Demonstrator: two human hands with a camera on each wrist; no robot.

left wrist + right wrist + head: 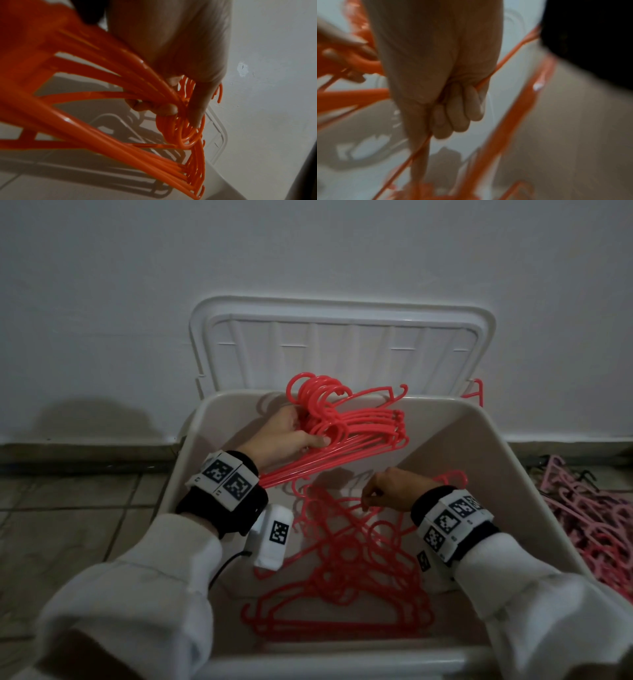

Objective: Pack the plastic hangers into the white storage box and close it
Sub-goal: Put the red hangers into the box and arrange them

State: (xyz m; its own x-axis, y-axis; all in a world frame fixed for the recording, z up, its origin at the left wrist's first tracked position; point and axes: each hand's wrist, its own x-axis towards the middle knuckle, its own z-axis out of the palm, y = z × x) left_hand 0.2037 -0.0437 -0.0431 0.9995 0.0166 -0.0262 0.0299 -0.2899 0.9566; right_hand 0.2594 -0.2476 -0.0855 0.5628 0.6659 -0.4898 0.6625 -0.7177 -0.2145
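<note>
Red plastic hangers (356, 422) bunched, hooks aligned, in left hand (284, 436).

One white plastic storage box (513, 460) sitting at centre, one ribbed white lid (342, 344) standing at 12 o'clock, two hands showing; red plastic hangers (356, 559) piling uncountably, pink plastic hangers (592, 518) heaping at 3 o'clock.

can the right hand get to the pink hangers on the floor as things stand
Probably not straight away. The right hand is down in the box, gripping a red hanger; the pink hangers lie outside past the box wall.
</note>
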